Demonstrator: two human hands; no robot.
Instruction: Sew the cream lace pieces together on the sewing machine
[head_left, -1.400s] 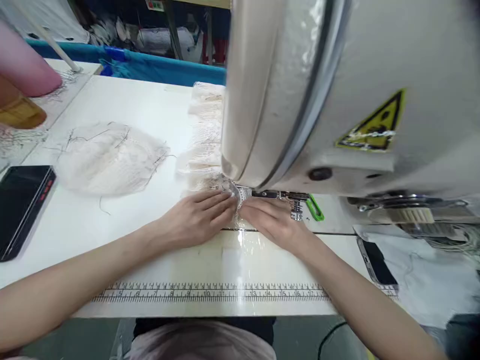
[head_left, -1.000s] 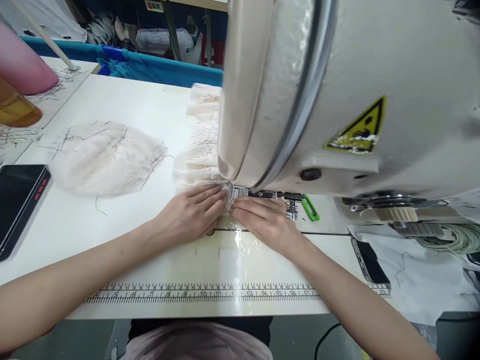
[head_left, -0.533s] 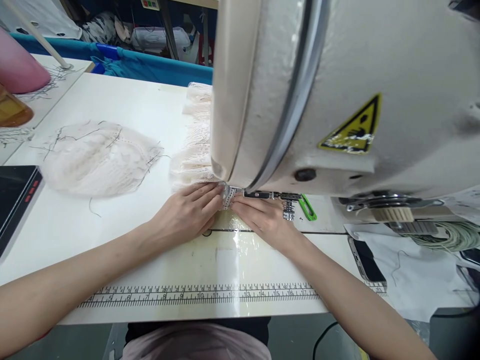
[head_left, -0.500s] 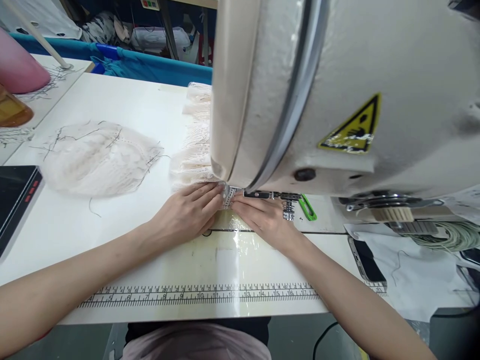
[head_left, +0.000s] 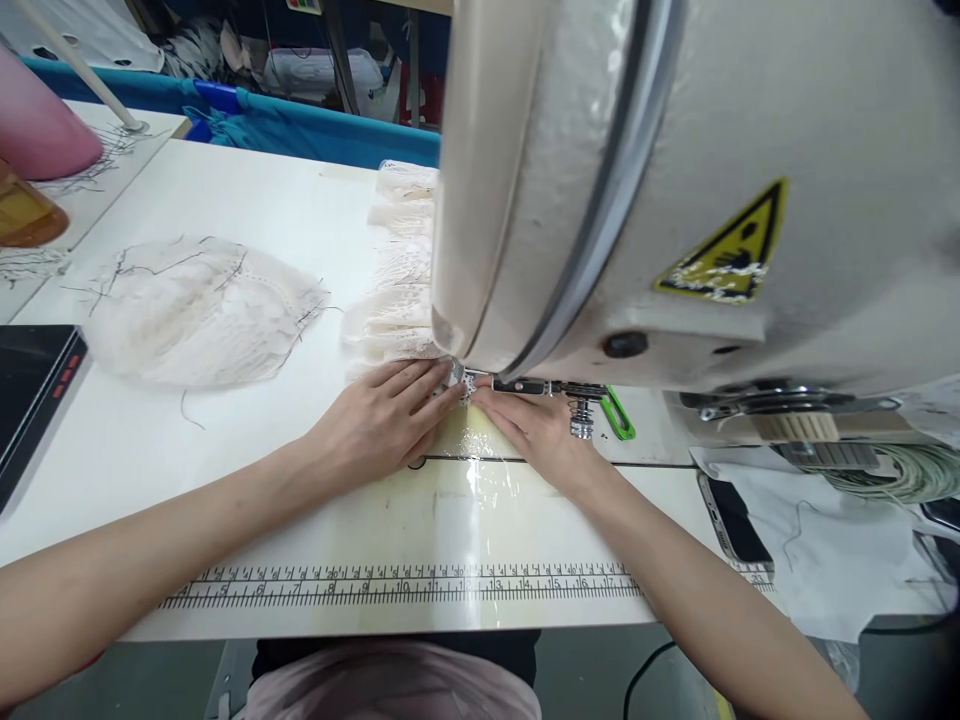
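Observation:
My left hand lies palm down with fingers stretched out over the near end of a cream lace fabric, close to the needle area of a sewing machine. From the other side my right hand reaches in, its fingertips drawn together on the lace edge. Part of that hand is hidden behind the machine's thread tension fitting. The needle and presser foot are mostly covered by the machine head and my fingers. Gathered ruffles of the lace spread away behind my left hand.
A second cream ruffled piece with dark loose threads lies left. A black device sits at the left edge. Green thread snips and a phone are right. A printed ruler runs along the front edge.
My left fingertips have moved slightly forward and right toward the needle area, with less lace showing between the hands. The view has shifted a little.

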